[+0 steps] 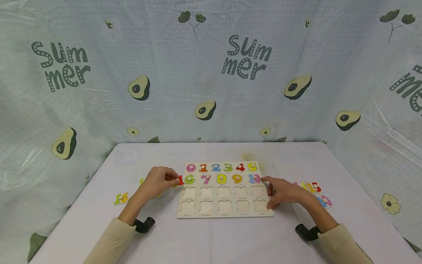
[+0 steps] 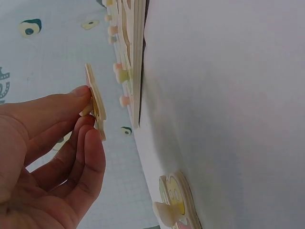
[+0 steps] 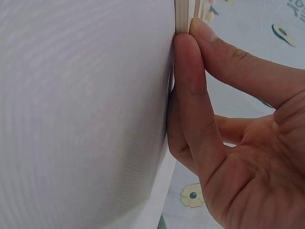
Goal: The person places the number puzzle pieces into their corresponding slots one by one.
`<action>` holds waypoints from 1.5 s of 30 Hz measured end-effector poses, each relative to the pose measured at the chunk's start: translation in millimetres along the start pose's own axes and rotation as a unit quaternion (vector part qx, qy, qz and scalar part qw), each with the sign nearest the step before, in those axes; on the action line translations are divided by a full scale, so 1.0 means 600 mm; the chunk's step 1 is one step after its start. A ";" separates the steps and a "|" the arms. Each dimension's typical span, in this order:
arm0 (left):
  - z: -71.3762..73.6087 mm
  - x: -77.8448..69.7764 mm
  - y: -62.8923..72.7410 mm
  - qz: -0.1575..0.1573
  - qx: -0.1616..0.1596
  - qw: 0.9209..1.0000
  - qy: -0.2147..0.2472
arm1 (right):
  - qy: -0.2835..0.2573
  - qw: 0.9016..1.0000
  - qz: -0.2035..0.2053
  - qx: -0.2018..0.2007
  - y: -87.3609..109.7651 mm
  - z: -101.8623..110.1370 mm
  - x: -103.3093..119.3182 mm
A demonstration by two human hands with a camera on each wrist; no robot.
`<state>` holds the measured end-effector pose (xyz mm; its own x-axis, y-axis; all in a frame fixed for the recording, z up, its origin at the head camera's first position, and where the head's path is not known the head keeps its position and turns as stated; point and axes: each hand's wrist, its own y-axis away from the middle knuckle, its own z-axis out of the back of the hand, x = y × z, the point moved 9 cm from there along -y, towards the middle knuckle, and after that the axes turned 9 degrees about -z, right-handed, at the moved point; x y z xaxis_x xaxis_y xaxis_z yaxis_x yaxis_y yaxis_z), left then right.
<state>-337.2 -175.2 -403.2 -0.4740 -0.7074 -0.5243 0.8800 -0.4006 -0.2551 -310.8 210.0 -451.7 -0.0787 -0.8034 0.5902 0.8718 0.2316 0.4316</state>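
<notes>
My left hand [image 1: 160, 181] pinches a wooden number puzzle piece [image 2: 98, 107] between thumb and fingers, off the table beside the board's left edge. Red and yellow show on its face, partly covered by fingertips. The wooden number puzzle board [image 1: 215, 200] lies flat, with knobbed numbers 0 to 10 in its upper two rows and bare recesses in its lower two. At the board's right edge, my right hand [image 1: 283, 190] rests with its thumb by the near corner and its index finger beside the 10 piece [image 1: 254, 178]. In the right wrist view, fingertips touch the board's edge [image 3: 181, 16].
On the table left of the board lies a 16 piece [image 1: 121, 198], with other pieces partly hidden by my left arm. Right of the board are an orange-and-red 15 piece [image 1: 314, 187] and a 20 piece [image 1: 324, 201]. A patterned cloth [image 1: 204, 73] hangs behind the table.
</notes>
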 end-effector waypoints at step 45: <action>-0.066 -0.052 -0.017 -0.031 0.082 0.996 -0.013 | 0.009 1.000 0.012 0.004 0.005 0.002 0.004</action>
<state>-330.0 -125.8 -416.5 -0.5301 -0.6922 -0.4898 0.8331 -0.5327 -0.1489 -308.7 209.4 -448.0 -0.0491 -0.8078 0.5874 0.8695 0.2548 0.4232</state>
